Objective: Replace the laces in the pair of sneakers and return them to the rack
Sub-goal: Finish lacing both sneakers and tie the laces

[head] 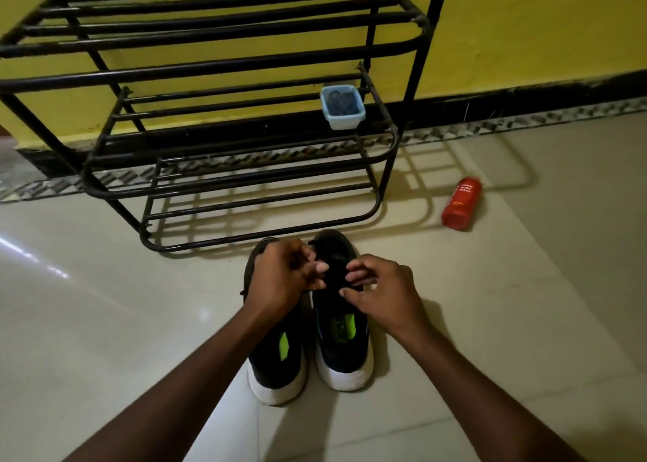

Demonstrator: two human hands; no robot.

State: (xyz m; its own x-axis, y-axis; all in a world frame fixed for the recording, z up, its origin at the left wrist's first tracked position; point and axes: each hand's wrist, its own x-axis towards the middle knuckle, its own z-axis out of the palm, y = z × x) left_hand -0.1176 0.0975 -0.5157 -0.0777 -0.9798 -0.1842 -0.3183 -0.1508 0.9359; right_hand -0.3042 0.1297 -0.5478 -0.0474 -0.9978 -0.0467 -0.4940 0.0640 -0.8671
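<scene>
**Both hands at the lacing of one sneaker, on the floor in front of the rack**

The pair stands on the floor, side by side and close together, heels toward the person, toes pointing away. Dark uppers, white soles, neon-green patches inside near the heels. The right sneaker lies directly under both sets of fingertips. The left sneaker sits under the left wrist & forearm, partly hidden.

Left hand: fingers curled, thumb drawn in close to the fingertips, reaching across to the right sneaker's lacing zone. Right hand: fingers bent down, tips on the same zone, facing the left hand's tips w/ a small gap btwn them. It's black on black there, so can't tell whether either hand pinches a lace or only touches the upper.

Just beyond the fingertips is the rack, black metal bars in several tiers. Its lowest front bar sits just past the toes.

Fwd of the right hand, on a middle tier at the rack's right end, is a pale blue tub w/ dark contents; can't make out what.

Well off to the right & fwd of the right hand, a red bottle lies on its side on the floor, white print reading "FOAM BODY WASH".

Behind the rack is a yellow wall w/ black skirting, and a patterned border strip runs along its foot. The floor tiles are pale & glossy.
</scene>
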